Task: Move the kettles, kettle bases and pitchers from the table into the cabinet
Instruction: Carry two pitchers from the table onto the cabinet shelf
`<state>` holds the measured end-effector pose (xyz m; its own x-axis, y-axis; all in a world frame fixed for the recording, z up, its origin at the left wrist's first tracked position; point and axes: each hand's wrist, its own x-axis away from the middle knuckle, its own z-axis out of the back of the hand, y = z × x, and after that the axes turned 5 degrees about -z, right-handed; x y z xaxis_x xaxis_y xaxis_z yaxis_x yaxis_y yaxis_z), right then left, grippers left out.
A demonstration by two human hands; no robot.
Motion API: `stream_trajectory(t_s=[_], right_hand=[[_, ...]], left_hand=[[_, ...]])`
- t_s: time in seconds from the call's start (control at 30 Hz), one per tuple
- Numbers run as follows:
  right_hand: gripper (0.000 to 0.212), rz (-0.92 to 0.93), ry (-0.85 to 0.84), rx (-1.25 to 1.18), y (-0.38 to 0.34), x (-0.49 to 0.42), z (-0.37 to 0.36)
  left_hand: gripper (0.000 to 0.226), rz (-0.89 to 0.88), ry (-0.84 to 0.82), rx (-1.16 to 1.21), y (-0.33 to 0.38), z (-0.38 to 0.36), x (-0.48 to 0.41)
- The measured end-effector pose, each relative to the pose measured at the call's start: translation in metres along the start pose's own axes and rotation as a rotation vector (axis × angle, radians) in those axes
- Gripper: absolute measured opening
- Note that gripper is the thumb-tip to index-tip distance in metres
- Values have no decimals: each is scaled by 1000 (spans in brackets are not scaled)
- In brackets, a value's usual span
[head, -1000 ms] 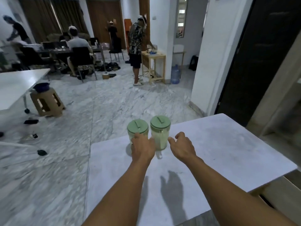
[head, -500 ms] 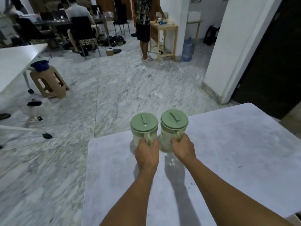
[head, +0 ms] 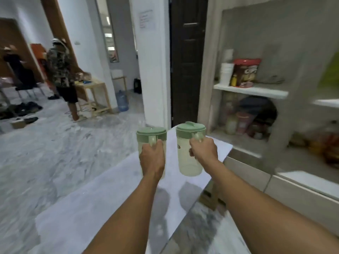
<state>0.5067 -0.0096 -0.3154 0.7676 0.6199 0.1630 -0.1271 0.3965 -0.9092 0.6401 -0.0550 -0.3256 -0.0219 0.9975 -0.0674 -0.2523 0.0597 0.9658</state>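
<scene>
Above the white surface point(head: 102, 204), two green-lidded pitchers are held clear of it: left pitcher point(head: 151, 137) gripped at the handle by left hand point(head: 151, 158), right pitcher point(head: 187, 162) by right hand point(head: 204, 151), fingers closed. Cabinet shelf point(head: 251, 90) seen at right.

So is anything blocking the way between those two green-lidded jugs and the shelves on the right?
Nothing visible bars the way. The left hand and right hand each hold a pitcher, left pitcher and right pitcher, lifted above the table. The cabinet stands open-fronted, but its shelves already hold a snack bag and bottles, leaving little free space.
</scene>
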Motion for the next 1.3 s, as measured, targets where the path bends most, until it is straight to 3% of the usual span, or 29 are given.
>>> stream_trajectory(t_s=[0.33, 0.53, 0.67, 0.9, 1.3], right_hand=[[32, -10, 605, -113, 33, 36, 291], [30, -5, 839, -112, 56, 20, 440], [30, 56, 856, -97, 74, -13, 525], [27, 72, 835, -53, 85, -106, 628], [25, 153, 690, -162, 55, -349, 651]], left_hand=[[39, -296, -480, 192, 146, -154, 176], [50, -364, -619, 252, 228, -267, 254], [38, -386, -639, 370, 272, -355, 289], [36, -328, -566, 378, 325, -489, 299], [45, -340, -424, 215, 355, -687, 176]])
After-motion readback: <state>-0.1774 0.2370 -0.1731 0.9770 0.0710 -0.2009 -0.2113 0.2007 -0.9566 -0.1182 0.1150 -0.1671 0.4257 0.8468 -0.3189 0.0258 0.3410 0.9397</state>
